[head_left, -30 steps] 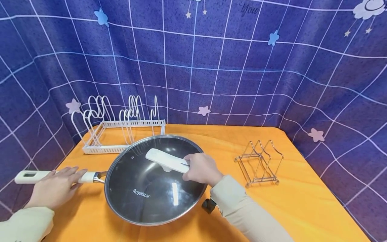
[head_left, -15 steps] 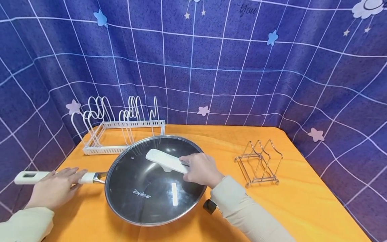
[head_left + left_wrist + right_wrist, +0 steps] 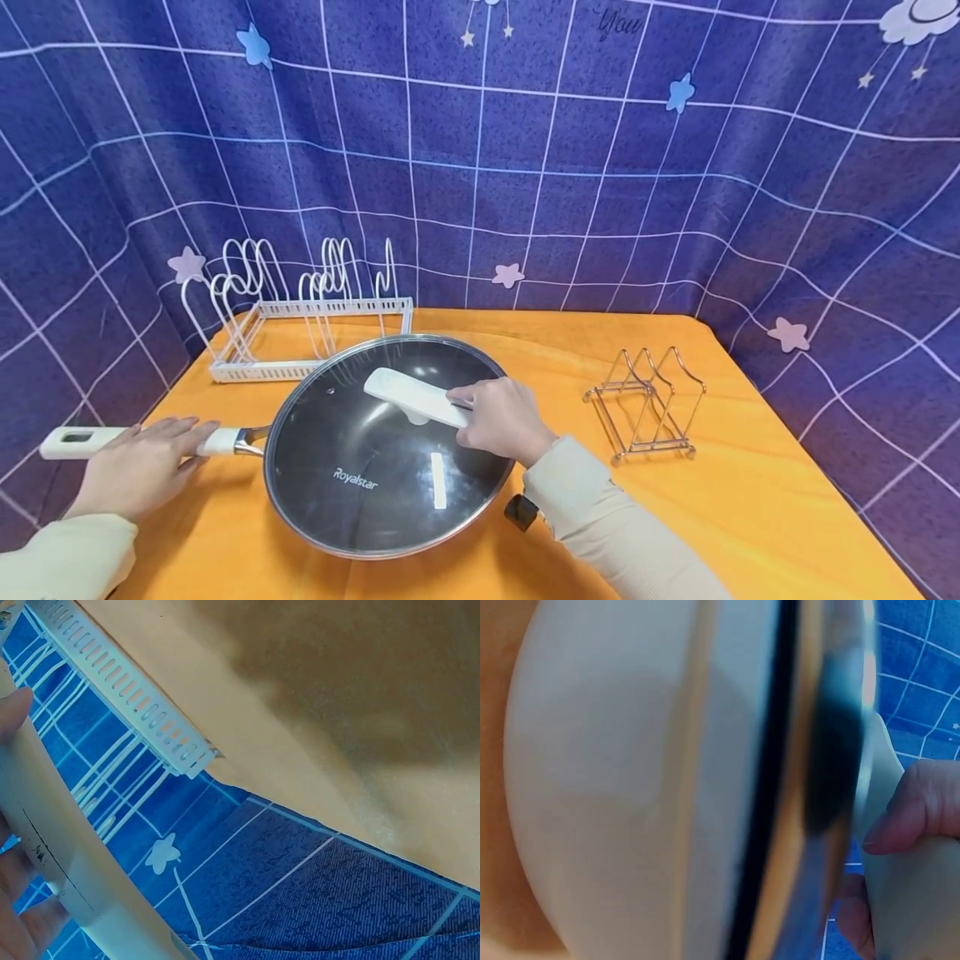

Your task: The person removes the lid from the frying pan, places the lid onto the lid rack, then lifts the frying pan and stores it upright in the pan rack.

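A wok with a cream outer side (image 3: pixel 615 787) is covered by a dark glass lid (image 3: pixel 375 442) marked "Royalstar". My left hand (image 3: pixel 142 462) grips the wok's long cream handle (image 3: pixel 75 442); in the left wrist view the thumb lies on one side of this handle (image 3: pixel 67 832) and fingers on the other. On top of the lid, my right hand (image 3: pixel 498 421) holds the white lid handle (image 3: pixel 408 394) at its right end. The right wrist view shows my thumb and a finger about that handle (image 3: pixel 915 892). The lid hides the wok's inside.
Behind the wok, a white rack (image 3: pixel 270 371) with tall wire loops stands at the back left. A small metal wire rack (image 3: pixel 645 417) stands to the right on the orange cloth (image 3: pixel 750 500). A blue gridded curtain (image 3: pixel 480 167) surrounds the table.
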Demonstrator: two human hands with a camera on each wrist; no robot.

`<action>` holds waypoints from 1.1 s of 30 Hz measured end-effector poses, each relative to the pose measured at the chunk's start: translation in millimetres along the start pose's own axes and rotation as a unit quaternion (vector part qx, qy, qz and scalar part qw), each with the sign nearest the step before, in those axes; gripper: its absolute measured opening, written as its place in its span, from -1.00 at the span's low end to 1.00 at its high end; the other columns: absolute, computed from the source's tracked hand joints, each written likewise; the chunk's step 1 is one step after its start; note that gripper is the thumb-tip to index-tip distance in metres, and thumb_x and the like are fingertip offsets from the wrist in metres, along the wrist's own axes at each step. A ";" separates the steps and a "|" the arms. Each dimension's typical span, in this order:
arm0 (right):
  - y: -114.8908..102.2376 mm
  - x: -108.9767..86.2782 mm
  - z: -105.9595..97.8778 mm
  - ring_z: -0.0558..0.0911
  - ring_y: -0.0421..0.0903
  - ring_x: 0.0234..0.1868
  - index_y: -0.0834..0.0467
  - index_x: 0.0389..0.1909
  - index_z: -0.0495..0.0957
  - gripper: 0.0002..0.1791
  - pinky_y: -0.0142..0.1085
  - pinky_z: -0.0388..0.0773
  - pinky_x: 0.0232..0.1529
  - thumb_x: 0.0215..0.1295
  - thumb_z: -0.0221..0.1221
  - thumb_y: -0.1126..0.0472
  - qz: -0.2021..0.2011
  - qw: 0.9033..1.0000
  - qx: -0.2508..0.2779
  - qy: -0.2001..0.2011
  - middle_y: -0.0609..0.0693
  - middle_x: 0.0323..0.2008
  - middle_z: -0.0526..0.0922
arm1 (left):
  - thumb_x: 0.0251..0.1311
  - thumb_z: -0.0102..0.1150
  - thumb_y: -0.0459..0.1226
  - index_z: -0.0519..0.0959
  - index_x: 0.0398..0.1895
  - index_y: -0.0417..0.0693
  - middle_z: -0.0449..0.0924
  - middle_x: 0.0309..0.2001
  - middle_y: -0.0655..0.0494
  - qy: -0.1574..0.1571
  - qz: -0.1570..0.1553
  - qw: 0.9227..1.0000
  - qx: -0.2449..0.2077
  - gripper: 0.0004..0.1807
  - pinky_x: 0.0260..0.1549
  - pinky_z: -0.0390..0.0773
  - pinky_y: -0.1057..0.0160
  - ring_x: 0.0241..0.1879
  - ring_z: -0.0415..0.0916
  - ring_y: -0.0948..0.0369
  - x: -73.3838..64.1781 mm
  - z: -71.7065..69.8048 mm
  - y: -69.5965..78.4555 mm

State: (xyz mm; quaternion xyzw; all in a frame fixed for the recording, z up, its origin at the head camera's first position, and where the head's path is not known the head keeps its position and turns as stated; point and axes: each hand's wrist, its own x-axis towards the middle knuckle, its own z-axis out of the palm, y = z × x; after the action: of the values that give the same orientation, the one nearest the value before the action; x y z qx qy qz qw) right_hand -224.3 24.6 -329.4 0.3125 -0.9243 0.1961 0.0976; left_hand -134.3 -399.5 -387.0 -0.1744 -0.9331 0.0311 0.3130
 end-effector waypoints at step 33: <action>13.6 -21.3 -23.4 0.68 -0.07 -0.42 0.07 -0.29 0.75 -0.49 -0.32 0.61 -0.51 -0.52 0.44 0.26 -0.182 0.916 -0.106 0.342 -0.02 -0.40 0.73 | 0.30 -0.65 0.27 0.60 -0.23 -0.17 0.62 -0.36 -0.13 0.031 0.019 0.999 0.000 -0.13 -0.34 0.50 -0.24 -0.37 0.56 -0.13 -1.1 1.9 -1.6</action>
State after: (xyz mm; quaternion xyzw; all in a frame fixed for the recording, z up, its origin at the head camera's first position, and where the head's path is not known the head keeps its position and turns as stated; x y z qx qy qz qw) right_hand -214.6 55.8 -318.7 0.3769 -0.7773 0.1711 0.4737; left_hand -135.2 -401.3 -388.9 -0.1935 -0.9195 0.0316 0.3407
